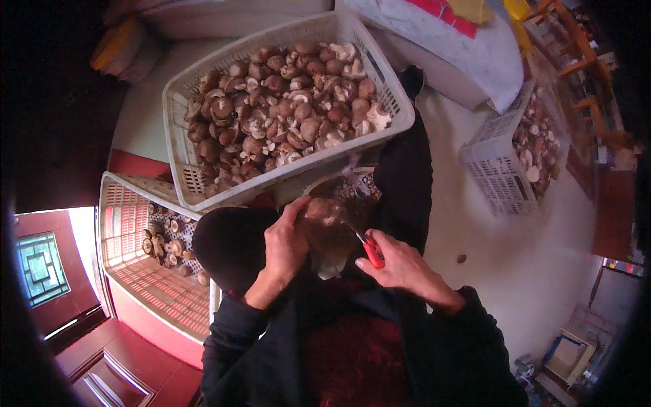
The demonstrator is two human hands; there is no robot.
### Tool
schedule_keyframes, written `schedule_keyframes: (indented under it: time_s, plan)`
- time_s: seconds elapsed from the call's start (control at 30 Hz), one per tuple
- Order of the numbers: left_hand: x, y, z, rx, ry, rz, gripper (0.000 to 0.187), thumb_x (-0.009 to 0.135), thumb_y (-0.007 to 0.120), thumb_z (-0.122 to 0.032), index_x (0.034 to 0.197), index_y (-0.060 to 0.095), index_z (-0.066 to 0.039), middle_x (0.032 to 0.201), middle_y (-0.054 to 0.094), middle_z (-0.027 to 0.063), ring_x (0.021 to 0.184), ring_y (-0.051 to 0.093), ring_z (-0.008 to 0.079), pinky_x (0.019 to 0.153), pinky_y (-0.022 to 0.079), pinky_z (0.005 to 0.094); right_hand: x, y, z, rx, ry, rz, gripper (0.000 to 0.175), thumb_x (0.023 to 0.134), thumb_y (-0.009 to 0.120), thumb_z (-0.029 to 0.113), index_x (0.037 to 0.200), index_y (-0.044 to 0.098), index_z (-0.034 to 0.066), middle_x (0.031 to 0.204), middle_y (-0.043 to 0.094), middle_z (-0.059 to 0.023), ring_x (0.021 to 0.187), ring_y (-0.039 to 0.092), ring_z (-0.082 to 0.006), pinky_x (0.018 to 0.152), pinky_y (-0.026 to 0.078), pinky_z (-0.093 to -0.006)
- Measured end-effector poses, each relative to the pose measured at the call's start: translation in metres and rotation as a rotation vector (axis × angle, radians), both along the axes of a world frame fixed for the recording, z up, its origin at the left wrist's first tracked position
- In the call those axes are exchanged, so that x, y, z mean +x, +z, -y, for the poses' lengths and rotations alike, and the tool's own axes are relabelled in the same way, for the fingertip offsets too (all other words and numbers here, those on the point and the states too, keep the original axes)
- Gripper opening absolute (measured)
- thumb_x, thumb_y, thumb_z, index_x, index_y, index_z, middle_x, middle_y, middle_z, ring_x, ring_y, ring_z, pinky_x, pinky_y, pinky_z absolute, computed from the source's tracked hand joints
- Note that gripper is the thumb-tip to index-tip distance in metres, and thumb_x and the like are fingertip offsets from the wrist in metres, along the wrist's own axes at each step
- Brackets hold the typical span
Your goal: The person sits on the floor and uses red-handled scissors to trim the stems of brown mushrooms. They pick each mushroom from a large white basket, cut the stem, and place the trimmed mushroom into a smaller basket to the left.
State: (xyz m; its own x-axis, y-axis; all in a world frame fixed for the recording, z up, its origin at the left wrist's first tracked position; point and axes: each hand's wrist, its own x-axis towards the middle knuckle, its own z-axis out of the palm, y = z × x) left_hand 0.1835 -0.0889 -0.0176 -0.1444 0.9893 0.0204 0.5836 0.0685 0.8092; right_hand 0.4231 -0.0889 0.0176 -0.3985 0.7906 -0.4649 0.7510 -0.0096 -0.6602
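My left hand (285, 249) grips a brown shiitake mushroom (321, 209), blurred, above my lap. In my right hand (399, 264) is a small red-handled cutting tool (374, 252), its metal tip pointing at the mushroom; whether it is a knife or snips, I cannot tell. Below and beyond my hands, between my dark-clad legs, stands a container of small cut pieces (363, 188), partly hidden. Just past it, a large white plastic crate (285, 170) tilts in view, heaped with brown-capped shiitake mushrooms (285, 107).
At left, a second plastic crate (152, 295) holds several mushrooms (175, 248) on its floor. Another mushroom-filled crate (496, 173) stands on the right, beside a white sack (457, 56). A small brown piece (461, 259) lies on the pale floor (457, 315). A red door (122, 371) is at lower left.
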Motion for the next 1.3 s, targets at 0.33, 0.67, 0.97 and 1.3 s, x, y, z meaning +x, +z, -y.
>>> schedule_keyframes:
  time_s: [0.33,0.67,0.97,1.3]
  plan:
    - [-0.054,0.013,-0.007,-0.161,0.075,0.134,0.032,0.094,0.061,-0.004,0.126,0.064,-0.006,0.11,0.073,0.0154,0.104,0.069,0.0176,0.089,0.053,0.0311,0.018,-0.018,-0.008,-0.066,-0.046,-0.005,0.036,0.089,0.071,0.032,0.109,0.058,0.0047,0.09,0.068,-0.0236,0.088,0.065,-0.0461,0.074,0.053,-0.0509]
    - [-0.233,0.1,0.011,-0.481,-0.048,-0.583,0.033,0.081,0.069,-0.02,0.112,0.073,-0.011,0.11,0.069,0.0163,0.106,0.065,0.035,0.091,0.051,0.044,-0.018,-0.03,-0.046,-0.034,0.06,-0.06,0.05,0.081,0.078,0.04,0.11,0.059,0.0033,0.102,0.069,-0.0194,0.096,0.067,-0.0395,0.081,0.053,-0.045]
    - [-0.229,-0.08,-0.217,-0.302,0.248,-0.38,0.054,0.092,0.06,-0.045,0.132,0.055,-0.009,0.109,0.068,0.026,0.107,0.064,0.0431,0.089,0.052,0.0482,-0.052,-0.026,-0.067,-0.087,0.072,-0.096,0.065,0.081,0.078,0.039,0.129,0.055,0.0011,0.115,0.067,-0.0209,0.103,0.067,-0.038,0.088,0.054,-0.0423]
    - [-0.208,-0.068,-0.205,-0.137,0.158,0.31,0.041,0.079,0.079,-0.011,0.114,0.059,-0.005,0.1,0.065,0.0113,0.081,0.068,0.0211,0.071,0.055,0.0356,-0.062,-0.032,-0.087,-0.004,0.026,-0.275,0.065,0.085,0.075,0.037,0.134,0.055,0.0,0.116,0.066,-0.0255,0.107,0.066,-0.0399,0.091,0.053,-0.0414]
